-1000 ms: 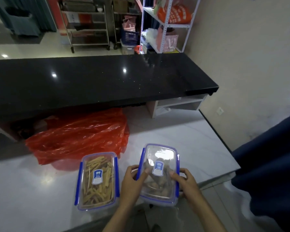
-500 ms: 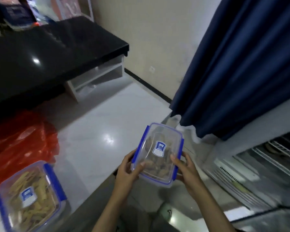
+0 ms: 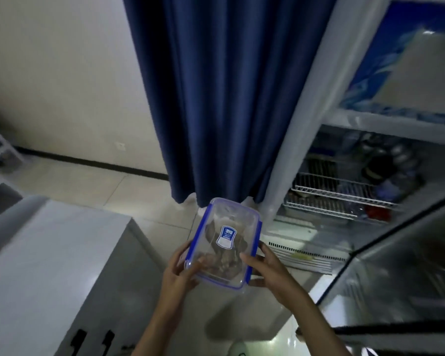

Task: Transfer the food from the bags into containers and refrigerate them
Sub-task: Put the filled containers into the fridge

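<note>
I hold a clear plastic container (image 3: 224, 242) with blue clips and a lid label, dark brown food inside, in the air in front of me. My left hand (image 3: 180, 271) grips its left near corner and my right hand (image 3: 265, 268) grips its right side. The refrigerator (image 3: 344, 191) stands open at the right, with white wire shelves carrying bottles and other items. Its glass door (image 3: 401, 273) swings out toward me at the lower right.
A dark blue curtain (image 3: 216, 98) hangs straight ahead, left of the fridge frame. The white counter (image 3: 36, 253) edge lies at the lower left. Beige wall and tiled floor fill the left background.
I have turned right, away from the counter, carrying the container in both hands. The second container and red bag have left the view; the open fridge now fills the right side.
</note>
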